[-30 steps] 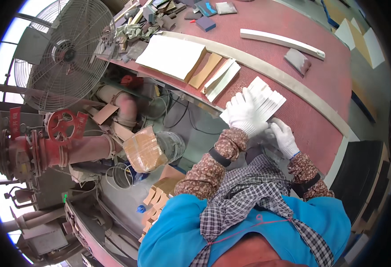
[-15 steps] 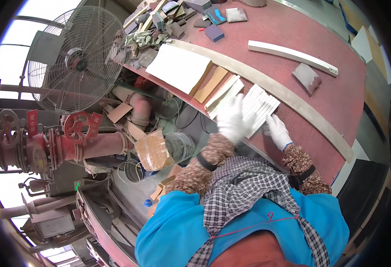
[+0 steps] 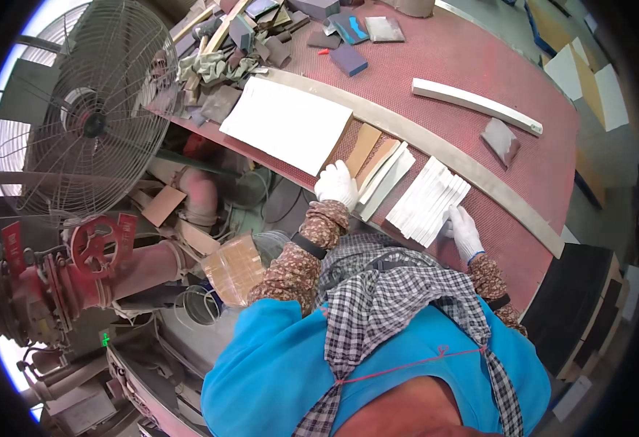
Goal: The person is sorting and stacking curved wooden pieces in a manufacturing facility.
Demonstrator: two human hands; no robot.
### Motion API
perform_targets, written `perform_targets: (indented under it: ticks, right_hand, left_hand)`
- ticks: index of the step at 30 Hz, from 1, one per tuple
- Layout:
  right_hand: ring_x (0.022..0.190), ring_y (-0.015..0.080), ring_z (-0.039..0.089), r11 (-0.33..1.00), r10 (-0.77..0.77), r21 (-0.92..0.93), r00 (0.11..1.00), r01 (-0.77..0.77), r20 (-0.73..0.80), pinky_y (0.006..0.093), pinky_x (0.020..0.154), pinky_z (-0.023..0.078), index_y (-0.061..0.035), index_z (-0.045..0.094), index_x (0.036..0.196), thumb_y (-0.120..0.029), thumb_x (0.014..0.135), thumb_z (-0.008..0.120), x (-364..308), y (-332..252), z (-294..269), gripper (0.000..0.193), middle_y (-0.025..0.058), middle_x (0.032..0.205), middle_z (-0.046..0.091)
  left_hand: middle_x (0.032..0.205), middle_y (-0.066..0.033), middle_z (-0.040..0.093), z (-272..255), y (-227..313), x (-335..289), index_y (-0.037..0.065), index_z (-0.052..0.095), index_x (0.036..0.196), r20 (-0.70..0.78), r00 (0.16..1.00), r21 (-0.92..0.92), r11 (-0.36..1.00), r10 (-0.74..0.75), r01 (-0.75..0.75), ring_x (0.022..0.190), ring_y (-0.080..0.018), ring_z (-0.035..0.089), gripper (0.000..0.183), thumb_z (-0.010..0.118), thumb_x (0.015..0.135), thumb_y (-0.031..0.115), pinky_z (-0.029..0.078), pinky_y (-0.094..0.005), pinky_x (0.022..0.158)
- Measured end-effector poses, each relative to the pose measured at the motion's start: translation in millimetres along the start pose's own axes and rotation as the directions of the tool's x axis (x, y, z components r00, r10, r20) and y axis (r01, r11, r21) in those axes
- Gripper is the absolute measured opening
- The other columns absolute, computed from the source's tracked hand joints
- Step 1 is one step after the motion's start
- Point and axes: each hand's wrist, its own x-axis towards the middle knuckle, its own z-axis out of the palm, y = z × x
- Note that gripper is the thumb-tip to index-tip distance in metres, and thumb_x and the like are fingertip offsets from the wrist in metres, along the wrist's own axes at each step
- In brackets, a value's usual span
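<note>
Both my hands wear white gloves at the near edge of a red table [image 3: 527, 189]. My left hand [image 3: 337, 183] lies at the near end of a tan strip [image 3: 364, 148], its fingers loosely bent and partly apart; the fingertips' exact contact is hard to see. Right beside it, a small stack of tan-and-white strips [image 3: 387, 179] is slightly fanned. Farther right lies a wider batch of narrow white strips [image 3: 429, 200], side by side. My right hand [image 3: 465, 231] rests against the right edge of that batch, fingers stretched out.
A white sheet stack [image 3: 287, 124] lies left of the strips. Behind runs a long grey bar [image 3: 472, 178], with a white bar [image 3: 477, 106] and a grey-white pad [image 3: 500, 140] beyond. Sanding blocks and scraps [image 3: 261, 44] crowd the far left. A large fan [image 3: 90, 120] stands beside the table.
My left hand has moved left from the white strips to the tan strip. The white batch now lies fully in sight, and my right hand stays by its right edge. The view has shifted slightly.
</note>
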Motion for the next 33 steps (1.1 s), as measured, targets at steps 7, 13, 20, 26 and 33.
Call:
perform_targets:
  ticks: [7, 13, 20, 26, 33]
  right_hand:
    - [0.071, 0.0115, 0.052, 0.977, -0.165, -0.150, 0.985, 0.154, -0.060, 0.0286, 0.065, 0.050, -0.0069, 0.057, 0.101, -0.040, 0.101, 0.052, 26, 47, -4, 0.034, 0.0016, 0.082, 0.051]
    - [0.114, 0.0433, 0.059, 0.974, 0.061, -0.212, 0.992, -0.083, -0.108, 0.0477, 0.098, 0.045, -0.0012, 0.057, 0.126, -0.047, 0.098, 0.051, 14, 11, 6, 0.054, 0.0281, 0.118, 0.064]
    - [0.115, 0.0459, 0.058, 0.892, -0.079, -0.452, 0.994, 0.034, -0.079, 0.0502, 0.098, 0.045, 0.0008, 0.058, 0.120, -0.047, 0.098, 0.051, 2, -25, 15, 0.053, 0.0303, 0.118, 0.062]
    - [0.113, 0.0465, 0.058, 0.885, -0.115, -0.457, 0.993, 0.088, -0.032, 0.0507, 0.098, 0.045, 0.0019, 0.056, 0.121, -0.047, 0.097, 0.052, 13, -29, 22, 0.055, 0.0314, 0.117, 0.060]
    - [0.117, 0.0451, 0.058, 0.884, -0.055, -0.466, 0.998, 0.033, -0.033, 0.0486, 0.102, 0.044, 0.0041, 0.056, 0.124, -0.054, 0.094, 0.053, 18, -52, 39, 0.065, 0.0314, 0.119, 0.060]
  left_hand:
    - [0.107, -0.0181, 0.056, -7, -8, 4, 0.005, 0.059, 0.101, -0.038, 0.996, -0.102, 0.991, 0.084, -0.088, 0.102, -0.0385, 0.061, 0.039, 0.074, 0.081, 0.036, 0.052, -0.0509, 0.082]
    - [0.108, -0.0176, 0.063, -19, 2, 1, 0.004, 0.064, 0.104, 0.082, 0.991, -0.218, 0.972, 0.108, -0.088, 0.106, -0.0372, 0.062, 0.041, 0.069, 0.083, 0.039, 0.053, -0.0488, 0.086]
    - [0.126, -0.0264, 0.058, -49, 27, -22, -0.001, 0.049, 0.140, 0.238, 0.957, -0.240, 0.965, 0.167, -0.108, 0.118, -0.0383, 0.059, 0.094, 0.070, 0.073, 0.063, 0.049, -0.0466, 0.099]
    - [0.126, -0.0278, 0.060, -25, -9, -1, -0.003, 0.047, 0.140, 0.187, 0.951, -0.374, 0.913, 0.244, -0.161, 0.117, -0.0386, 0.060, 0.067, 0.064, 0.091, 0.039, 0.049, -0.0439, 0.100]
    - [0.130, -0.0265, 0.051, -37, 6, -24, 0.005, 0.034, 0.152, 0.249, 0.955, -0.314, 0.946, 0.160, -0.076, 0.122, -0.0438, 0.052, 0.088, 0.070, 0.084, 0.048, 0.048, -0.0504, 0.098]
